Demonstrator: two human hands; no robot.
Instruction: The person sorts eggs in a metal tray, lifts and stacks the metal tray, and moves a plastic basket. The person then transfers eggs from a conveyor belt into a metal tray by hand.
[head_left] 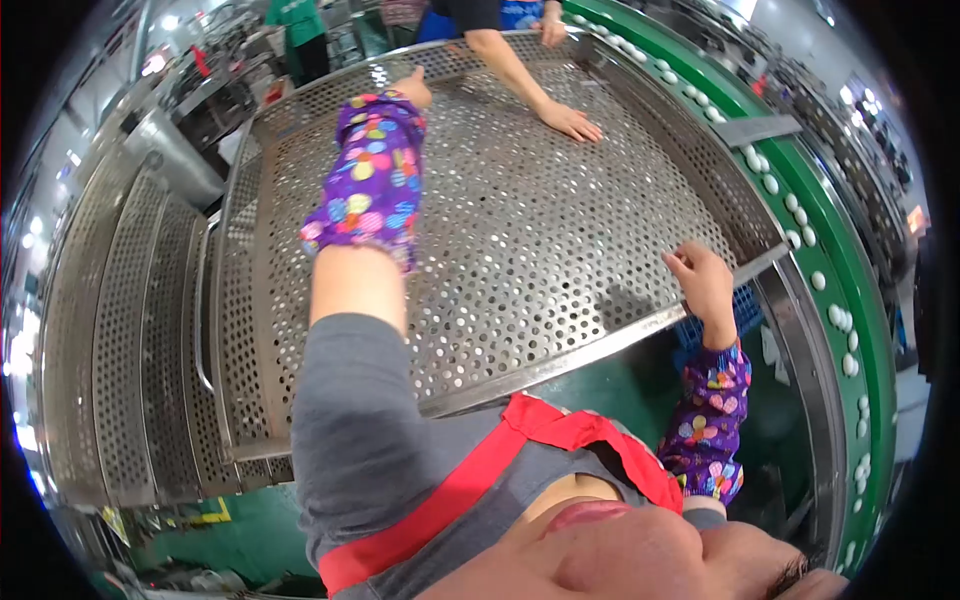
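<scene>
A large perforated metal tray (520, 230) with raised side walls spans the middle of the view. My left hand (412, 90) reaches across to its far wall, below a purple flowered sleeve (365, 180). One finger points outward there; the other fingers are mostly hidden. On the right, my right hand (703, 285) hovers over or rests on the near rim, fingers curled in, with no object visible in them. A co-worker's hand (572, 122) lies flat on the tray floor, and that person's other hand (551, 30) is at the far rim.
A green conveyor belt (825, 255) carrying several white egg-like ovals curves down the right side. More perforated metal panels (130, 330) stand at left. Under the near rim sits a blue crate (745, 310). Another person in green (297, 25) stands at the back.
</scene>
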